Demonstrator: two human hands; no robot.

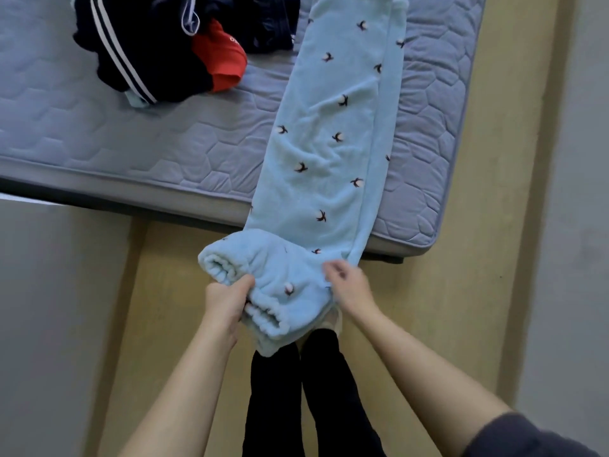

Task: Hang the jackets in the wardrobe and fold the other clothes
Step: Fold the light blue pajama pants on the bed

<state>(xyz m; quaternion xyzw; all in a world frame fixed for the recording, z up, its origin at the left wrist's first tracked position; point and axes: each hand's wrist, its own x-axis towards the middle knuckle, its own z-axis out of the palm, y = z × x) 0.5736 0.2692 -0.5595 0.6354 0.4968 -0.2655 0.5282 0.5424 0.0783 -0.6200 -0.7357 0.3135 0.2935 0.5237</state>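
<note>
Two bare forearms reach in from 6 o'clock, above the person's dark-trousered legs. The left hand has its fingers curled round the gathered elastic end of the pale blue fleece trousers, thumb on top of the bunched cloth. The right hand pinches the same end at its opposite edge, just at 3 o'clock of the left, so the two hands sit apart with the fabric between them. The fleece trousers, dotted with small dark-and-white sprigs, lie folded lengthwise with one leg on the other. They run from the hands up toward 12 o'clock, with the held end hanging off the near edge of the bed. Under them is a grey-blue quilted mattress. At 11 o'clock on the mattress, well apart from the trousers, sits a pile of dark clothes with white stripes, and a red garment lies against its right side. Yellowish floor shows around the bed.
</note>
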